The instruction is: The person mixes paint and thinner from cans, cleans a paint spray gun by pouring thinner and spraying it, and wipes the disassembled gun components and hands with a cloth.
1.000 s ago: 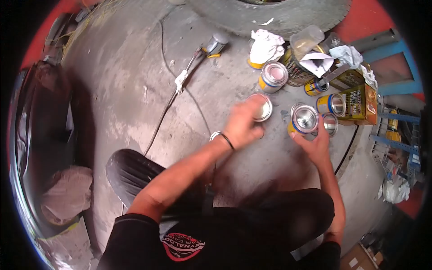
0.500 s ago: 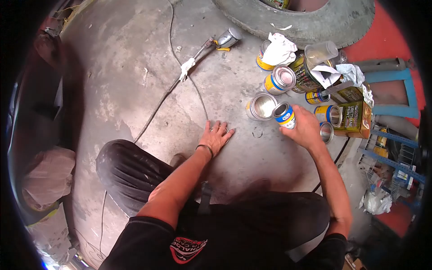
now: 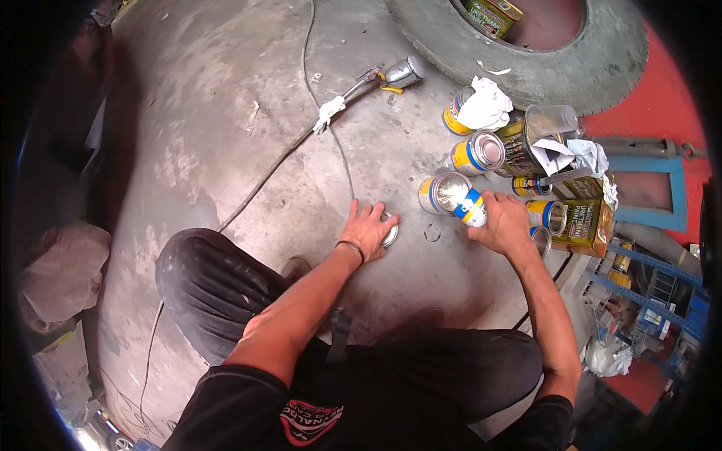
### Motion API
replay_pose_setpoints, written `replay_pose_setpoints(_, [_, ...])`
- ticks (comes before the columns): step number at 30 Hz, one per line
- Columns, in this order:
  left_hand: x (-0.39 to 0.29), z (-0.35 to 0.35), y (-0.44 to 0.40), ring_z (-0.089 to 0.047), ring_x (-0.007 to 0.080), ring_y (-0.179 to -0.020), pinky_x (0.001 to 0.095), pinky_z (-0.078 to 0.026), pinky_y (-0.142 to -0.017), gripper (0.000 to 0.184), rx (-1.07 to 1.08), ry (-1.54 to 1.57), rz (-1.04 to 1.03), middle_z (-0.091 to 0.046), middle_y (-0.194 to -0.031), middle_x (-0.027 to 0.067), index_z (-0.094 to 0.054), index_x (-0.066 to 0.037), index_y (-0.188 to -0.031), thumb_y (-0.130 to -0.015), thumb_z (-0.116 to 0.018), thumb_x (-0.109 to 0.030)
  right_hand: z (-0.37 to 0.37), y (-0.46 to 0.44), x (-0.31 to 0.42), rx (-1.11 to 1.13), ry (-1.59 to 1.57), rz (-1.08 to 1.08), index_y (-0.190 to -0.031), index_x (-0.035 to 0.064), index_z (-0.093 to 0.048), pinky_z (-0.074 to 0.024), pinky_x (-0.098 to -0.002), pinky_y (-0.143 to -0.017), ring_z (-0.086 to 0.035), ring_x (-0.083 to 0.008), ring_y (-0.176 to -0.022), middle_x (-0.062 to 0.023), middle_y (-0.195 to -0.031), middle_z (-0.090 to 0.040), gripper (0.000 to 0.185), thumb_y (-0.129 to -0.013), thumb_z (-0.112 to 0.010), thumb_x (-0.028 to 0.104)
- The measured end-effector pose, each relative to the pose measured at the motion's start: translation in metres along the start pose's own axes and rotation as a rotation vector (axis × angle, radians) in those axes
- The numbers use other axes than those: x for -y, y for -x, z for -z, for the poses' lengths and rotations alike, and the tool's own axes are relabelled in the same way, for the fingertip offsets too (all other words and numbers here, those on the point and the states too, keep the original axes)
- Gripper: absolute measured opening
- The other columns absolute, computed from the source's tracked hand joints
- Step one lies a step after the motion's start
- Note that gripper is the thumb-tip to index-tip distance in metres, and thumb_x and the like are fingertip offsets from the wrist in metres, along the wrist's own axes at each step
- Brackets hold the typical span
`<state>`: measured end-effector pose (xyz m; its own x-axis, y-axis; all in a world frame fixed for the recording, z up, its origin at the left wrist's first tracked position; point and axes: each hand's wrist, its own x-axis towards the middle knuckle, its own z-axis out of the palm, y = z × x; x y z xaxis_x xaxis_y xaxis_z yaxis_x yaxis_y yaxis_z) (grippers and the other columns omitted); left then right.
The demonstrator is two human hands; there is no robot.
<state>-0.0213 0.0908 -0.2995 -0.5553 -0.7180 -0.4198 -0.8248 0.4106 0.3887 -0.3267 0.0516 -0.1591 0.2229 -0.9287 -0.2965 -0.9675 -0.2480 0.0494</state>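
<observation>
My right hand (image 3: 505,223) is wrapped round a small blue, white and yellow paint can (image 3: 471,208). It is tipped to the left, its mouth over the larger open can (image 3: 434,194), which holds pale contents. Any stream between the two is not clear to me. My left hand (image 3: 368,230) rests low at the floor, fingers curled over a round metal lid (image 3: 389,231) whose edge shows beside the thumb. Beyond the open can stands a closed paint can (image 3: 478,152).
More cans, a urethane paint tin (image 3: 583,225) and white rags (image 3: 486,104) crowd the right. A large tire (image 3: 519,71) lies at the back. A spray gun (image 3: 404,73) with its hose (image 3: 278,161) lies on the concrete floor (image 3: 203,113). Metal shelving (image 3: 647,293) stands far right.
My right hand has tipped the small can further over the open can. My left fingers have drawn in round the lid, showing more of its edge. The whole view has shifted slightly.
</observation>
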Motion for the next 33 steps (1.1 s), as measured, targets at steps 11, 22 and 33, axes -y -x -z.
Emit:
replay_pose_setpoints(11, [0.007, 0.030, -0.021, -0.050, 0.0362, -0.138, 0.0586, -0.034, -0.120, 0.089, -0.423, 0.454, 0.149, -0.054, -0.139, 0.0154, -0.053, -0.018, -0.143, -0.065, -0.092, -0.037, 0.048, -0.025, 0.015, 0.124, -0.007, -0.077, -0.121, 0.0071, -0.069, -0.0603, -0.0505, -0.083, -0.077, -0.0400, -0.092, -0.0204, -0.096, -0.079, 0.069, -0.068, -0.090, 0.046])
replay_pose_setpoints(22, [-0.004, 0.048, -0.042, -0.057, 0.0363, -0.121, 0.0449, -0.048, -0.106, 0.088, -0.615, 0.602, 0.094, -0.056, -0.124, 0.0197, -0.050, -0.001, -0.126, -0.063, -0.099, -0.039, 0.009, -0.010, -0.003, 0.010, -0.252, -0.071, -0.124, 0.0101, -0.069, -0.0592, -0.0499, -0.084, -0.077, -0.0392, -0.093, -0.0182, -0.097, -0.079, 0.067, -0.070, -0.086, 0.047])
replay_pose_setpoints(33, [0.008, 0.058, -0.041, -0.066, 0.0386, -0.115, 0.0437, -0.053, -0.100, 0.091, 0.002, 0.534, 0.219, -0.067, -0.120, 0.0237, -0.055, 0.001, -0.129, -0.064, -0.094, -0.050, -0.059, 0.049, -0.037, -0.010, -1.149, -0.209, -0.147, 0.0051, -0.048, -0.0465, -0.0371, -0.115, -0.060, -0.0185, -0.130, -0.0081, -0.136, -0.063, 0.082, -0.075, -0.087, 0.011])
